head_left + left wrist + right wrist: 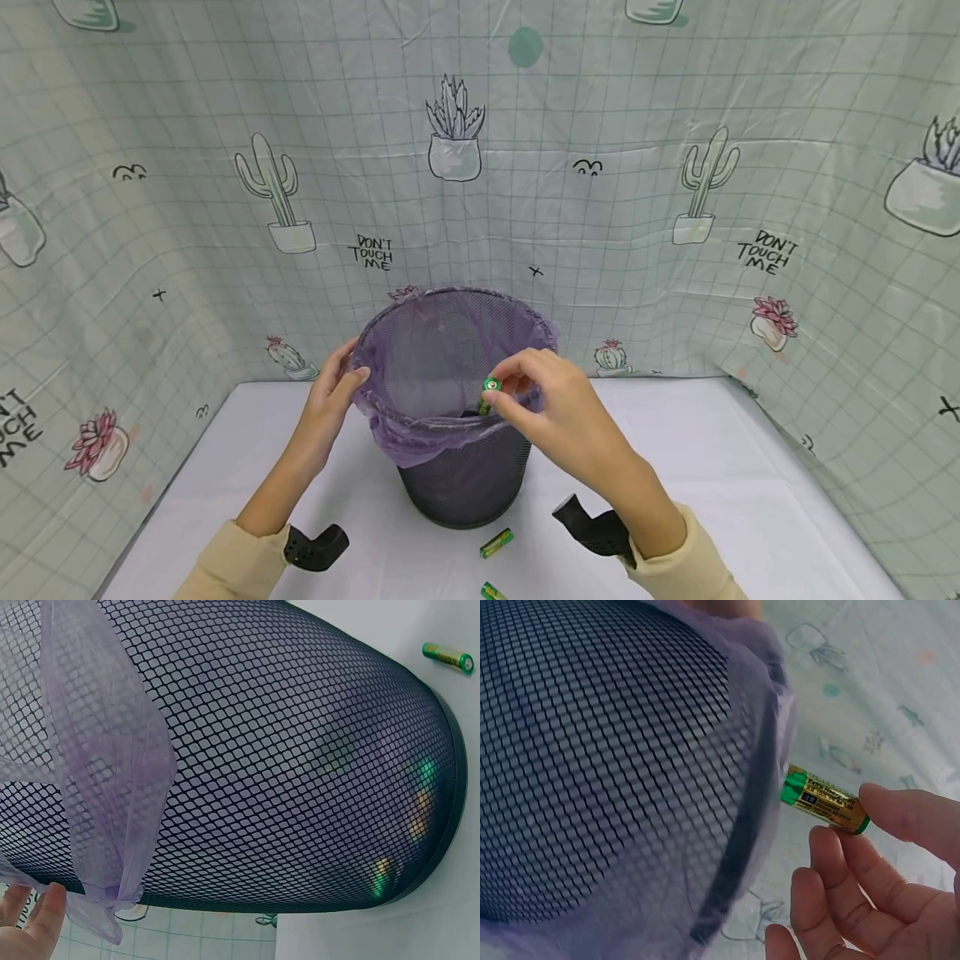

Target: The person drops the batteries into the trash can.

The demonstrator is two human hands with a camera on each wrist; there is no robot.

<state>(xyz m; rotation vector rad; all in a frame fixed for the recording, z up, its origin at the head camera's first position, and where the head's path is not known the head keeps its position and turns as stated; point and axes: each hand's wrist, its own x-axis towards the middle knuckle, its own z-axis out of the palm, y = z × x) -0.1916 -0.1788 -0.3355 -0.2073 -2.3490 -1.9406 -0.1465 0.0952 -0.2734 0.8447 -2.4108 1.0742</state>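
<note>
A black mesh wastebasket (465,492) stands upright, lined with a thin purple bag (408,442) folded over its rim. At the basket's left side my left hand (330,400) holds the bagged rim, fingers outside and thumb on top. My right hand (558,408) is over the near right part of the opening, pinching a green and gold battery (825,801) between thumb and fingertips. That battery is close to the rim in the right wrist view. Blurred green and orange spots show through the mesh near the basket's bottom in the left wrist view.
On the white tabletop (637,467), one battery (496,543) lies just in front of the basket. Another battery (492,592) is cut off by the lower picture edge. A patterned cloth (525,208) hangs behind and along both sides.
</note>
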